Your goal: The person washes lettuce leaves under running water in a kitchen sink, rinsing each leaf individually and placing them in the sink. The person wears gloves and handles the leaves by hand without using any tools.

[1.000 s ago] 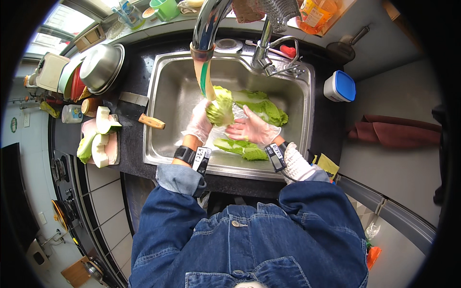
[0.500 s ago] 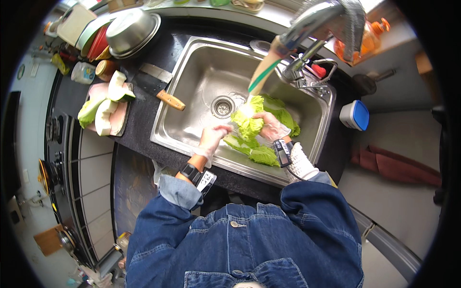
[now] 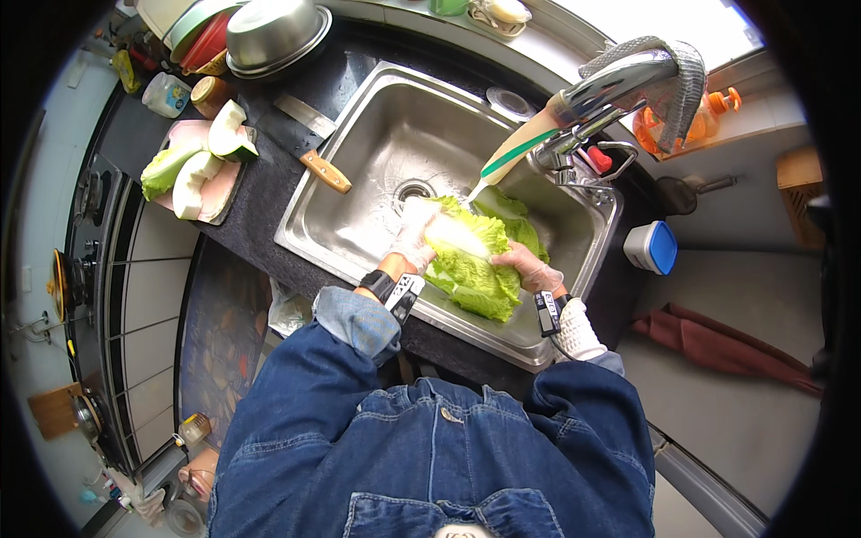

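Over the sink (image 3: 336, 211), a large napa cabbage leaf (image 3: 480, 273) is spread between my two gloved hands. My left hand (image 3: 414, 240) grips its left edge beside the pale rib. At the leaf's right edge, my right hand (image 3: 529, 266) pinches it. More green cabbage leaves (image 3: 520, 220) lie behind it in the basin's right part. Water comes from a beige hose with a green stripe (image 3: 520, 148) on the faucet (image 3: 619, 85), just above the leaf. The drain (image 3: 414, 192) is partly covered by my left hand.
A cleaver (image 3: 325, 170) lies with its wooden handle over the sink's left rim. Further left, cut melon pieces (image 3: 193, 184) and greens rest on a board. Metal bowls (image 3: 276, 38) stand behind. A blue-lidded tub (image 3: 651, 247) sits right of the sink.
The leaf is now opened out flat between both hands, where before a bunched leaf was in my right hand. My left hand has moved up and right onto it. The view has shifted slightly.
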Available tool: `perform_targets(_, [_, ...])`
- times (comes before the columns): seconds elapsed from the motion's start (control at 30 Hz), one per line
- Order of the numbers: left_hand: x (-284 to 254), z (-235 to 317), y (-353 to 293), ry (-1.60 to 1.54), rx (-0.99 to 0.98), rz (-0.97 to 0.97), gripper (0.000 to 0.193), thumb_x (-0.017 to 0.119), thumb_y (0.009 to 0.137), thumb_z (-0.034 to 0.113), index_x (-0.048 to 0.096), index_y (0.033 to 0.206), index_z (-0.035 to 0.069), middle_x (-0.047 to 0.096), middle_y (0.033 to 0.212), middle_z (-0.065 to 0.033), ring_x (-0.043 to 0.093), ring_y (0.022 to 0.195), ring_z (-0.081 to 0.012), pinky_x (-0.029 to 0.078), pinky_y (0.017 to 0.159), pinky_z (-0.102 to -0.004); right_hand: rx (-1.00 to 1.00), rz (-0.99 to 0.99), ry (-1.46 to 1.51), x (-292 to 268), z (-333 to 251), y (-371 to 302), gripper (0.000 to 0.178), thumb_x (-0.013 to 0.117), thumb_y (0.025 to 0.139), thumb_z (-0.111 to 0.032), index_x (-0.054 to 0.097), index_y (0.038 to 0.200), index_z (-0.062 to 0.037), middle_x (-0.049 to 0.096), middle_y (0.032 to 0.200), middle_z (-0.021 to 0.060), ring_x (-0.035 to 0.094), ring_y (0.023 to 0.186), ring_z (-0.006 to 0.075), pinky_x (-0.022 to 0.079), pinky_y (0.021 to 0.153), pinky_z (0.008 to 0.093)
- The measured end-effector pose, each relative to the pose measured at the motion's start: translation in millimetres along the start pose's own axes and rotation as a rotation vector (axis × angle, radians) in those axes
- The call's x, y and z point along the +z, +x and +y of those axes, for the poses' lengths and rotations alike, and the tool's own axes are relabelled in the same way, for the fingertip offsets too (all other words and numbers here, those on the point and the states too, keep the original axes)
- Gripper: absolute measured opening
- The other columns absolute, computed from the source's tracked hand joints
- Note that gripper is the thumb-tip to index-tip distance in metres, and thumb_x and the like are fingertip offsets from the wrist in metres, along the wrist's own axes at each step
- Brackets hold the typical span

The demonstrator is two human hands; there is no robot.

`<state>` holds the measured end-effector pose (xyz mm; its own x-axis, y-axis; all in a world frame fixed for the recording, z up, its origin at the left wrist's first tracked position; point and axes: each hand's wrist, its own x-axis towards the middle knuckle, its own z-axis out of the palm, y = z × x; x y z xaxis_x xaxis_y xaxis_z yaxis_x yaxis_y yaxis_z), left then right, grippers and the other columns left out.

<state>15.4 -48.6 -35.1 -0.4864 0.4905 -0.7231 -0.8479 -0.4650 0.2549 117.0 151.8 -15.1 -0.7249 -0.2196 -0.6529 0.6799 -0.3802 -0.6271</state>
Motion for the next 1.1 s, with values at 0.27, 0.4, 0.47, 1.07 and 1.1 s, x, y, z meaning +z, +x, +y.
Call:
perform_targets(0.27, [32.9,19.3,-56.0,0.444,0.466,-0.032,0.021,0.058,0.084,0.016,0.054,0.102,0.007,0.057,0.092,-0.0034,0.054,0.087,-0.0129,0.047,0.071,-0.0274,-0.351,0.152,-0.687,15.4,18.1,22.3,0.084,0.073,0.065,-0.018,0.027,0.133,-0.001,0.039,0.13,0.0155,0.035,0.121,0.0248,0.025,0.102,0.0311])
perform_targets(0.4, [47.2,51.9,-84.1,0.748,0.718,-0.102,0.014,0.062,0.08,0.013,0.061,0.091,0.004,0.06,0.088,-0.0042,0.056,0.081,-0.0105,0.046,0.072,-0.0246,-0.467,0.146,-0.699,55.9,17.3,32.7,0.086,0.075,0.063,-0.025,0.028,0.132,-0.0019,0.036,0.131,0.0184,0.032,0.124,0.0275,0.023,0.103,0.0319])
perform_targets(0.47, [52.8,69.4,-94.5,0.838,0.826,-0.218,0.014,0.063,0.078,0.011,0.062,0.089,0.002,0.061,0.087,-0.0045,0.057,0.08,-0.0098,0.046,0.072,-0.0222,-0.379,0.143,-0.81,75.1,9.9,34.9,0.084,0.076,0.063,-0.028,0.032,0.129,-0.0025,0.038,0.129,0.0185,0.034,0.123,0.0281,0.025,0.103,0.0332])
perform_targets(1.07, [67.3,120.2,-127.8,0.872,0.575,-0.471,0.025,0.071,0.072,0.012,0.06,0.092,0.003,0.06,0.091,-0.0041,0.056,0.085,-0.0105,0.044,0.078,-0.0234,-0.718,-0.008,-0.548,172.1,-38.6,74.3,0.055,0.077,0.061,-0.012,0.051,0.108,-0.0047,0.058,0.095,0.004,0.055,0.087,0.0155,0.046,0.076,0.0287])
perform_targets(1.1, [65.9,122.8,-127.3,0.89,0.592,-0.445,0.026,0.07,0.072,0.009,0.058,0.094,0.003,0.06,0.092,-0.0042,0.056,0.085,-0.0109,0.044,0.078,-0.0238,-0.523,-0.018,-0.51,173.4,-38.3,74.8,0.051,0.076,0.062,-0.012,0.051,0.106,-0.0059,0.059,0.089,0.0031,0.057,0.078,0.0128,0.047,0.066,0.0261])
